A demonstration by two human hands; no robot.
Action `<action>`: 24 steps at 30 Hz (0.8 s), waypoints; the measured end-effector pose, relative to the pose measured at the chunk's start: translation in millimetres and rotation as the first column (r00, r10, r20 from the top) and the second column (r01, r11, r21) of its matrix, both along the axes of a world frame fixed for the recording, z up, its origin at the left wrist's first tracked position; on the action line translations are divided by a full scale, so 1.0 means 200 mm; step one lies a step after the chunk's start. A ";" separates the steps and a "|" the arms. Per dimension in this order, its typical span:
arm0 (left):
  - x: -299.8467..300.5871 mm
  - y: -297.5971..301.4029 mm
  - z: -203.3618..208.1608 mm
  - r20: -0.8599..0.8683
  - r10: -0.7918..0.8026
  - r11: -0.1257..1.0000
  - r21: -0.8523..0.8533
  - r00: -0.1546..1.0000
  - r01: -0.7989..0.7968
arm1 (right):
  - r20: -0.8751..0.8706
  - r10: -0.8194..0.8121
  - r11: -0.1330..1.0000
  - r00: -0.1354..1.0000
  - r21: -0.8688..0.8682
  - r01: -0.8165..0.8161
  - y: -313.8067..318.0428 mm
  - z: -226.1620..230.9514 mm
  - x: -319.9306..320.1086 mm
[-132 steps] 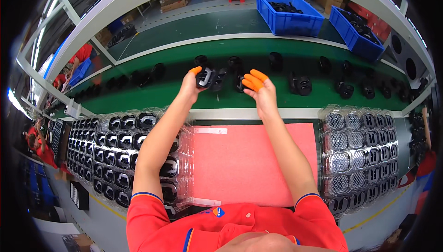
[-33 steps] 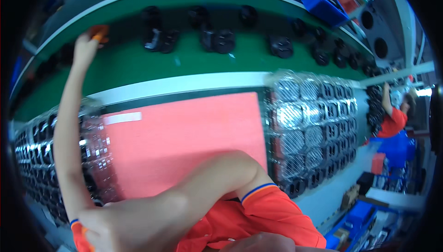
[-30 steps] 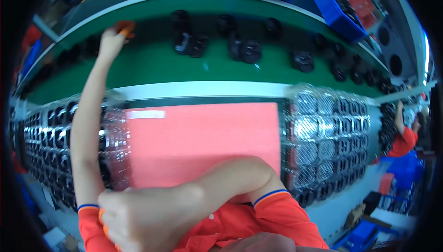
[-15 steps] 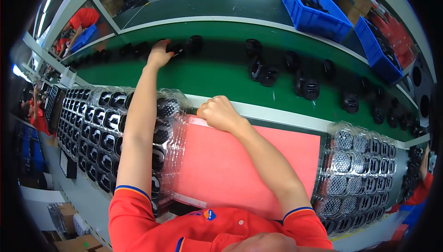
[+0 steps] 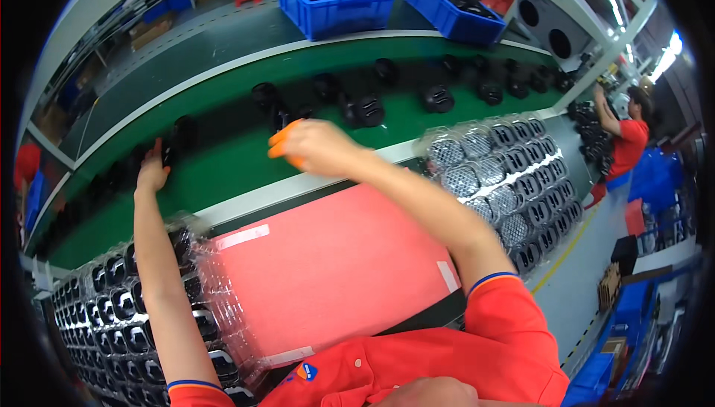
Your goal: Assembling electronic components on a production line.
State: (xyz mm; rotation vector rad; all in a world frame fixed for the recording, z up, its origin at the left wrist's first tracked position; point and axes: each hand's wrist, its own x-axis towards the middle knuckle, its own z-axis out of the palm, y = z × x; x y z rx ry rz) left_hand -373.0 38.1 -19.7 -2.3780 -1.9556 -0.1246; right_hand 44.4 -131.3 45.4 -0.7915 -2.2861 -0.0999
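Observation:
My left hand (image 5: 153,172) reaches over the green conveyor belt (image 5: 223,176) at the left. Its thumb and fingers are around a black plastic part (image 5: 166,155), though the grip is partly hidden in shadow. My right hand (image 5: 320,148), with orange finger covers, is above the belt near its front edge. Its fingers stretch left, a little apart, with nothing visible between them. Just beyond them lies a black curved part (image 5: 279,118), and another black part (image 5: 363,110) rests farther right. A pink sheet (image 5: 335,258) lies in front of me under my right forearm.
Clear plastic trays with black frames (image 5: 119,306) stand at the left, and trays with mesh and black parts (image 5: 514,183) at the right. Two blue bins, one left (image 5: 335,23) and one right (image 5: 454,23), sit behind the belt. A co-worker (image 5: 629,139) is at far right.
The view has swung right. My right hand has moved from the pink sheet's far edge out over the belt, its fist loosened. My left hand remains at a black part on the belt.

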 end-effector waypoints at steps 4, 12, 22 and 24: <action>0.02 -0.01 0.06 -0.002 0.121 0.991 -0.056 0.993 -0.121 | 0.276 -0.342 0.918 0.898 -0.106 0.382 -0.22 0.17 0.67; 0.05 0.06 0.15 0.481 0.210 0.965 0.039 0.851 -0.260 | 0.450 -0.823 0.398 0.347 0.021 0.917 -0.65 -0.02 1.89; 0.19 -0.07 0.31 0.693 0.133 0.991 -0.109 -0.709 0.079 | 0.322 -0.857 0.344 0.402 -0.224 0.912 -0.62 0.00 1.99; 0.37 -0.18 0.34 0.726 0.216 0.976 -0.171 -0.653 0.133 | 0.456 -0.762 0.352 0.460 -0.304 0.885 -0.67 0.03 2.05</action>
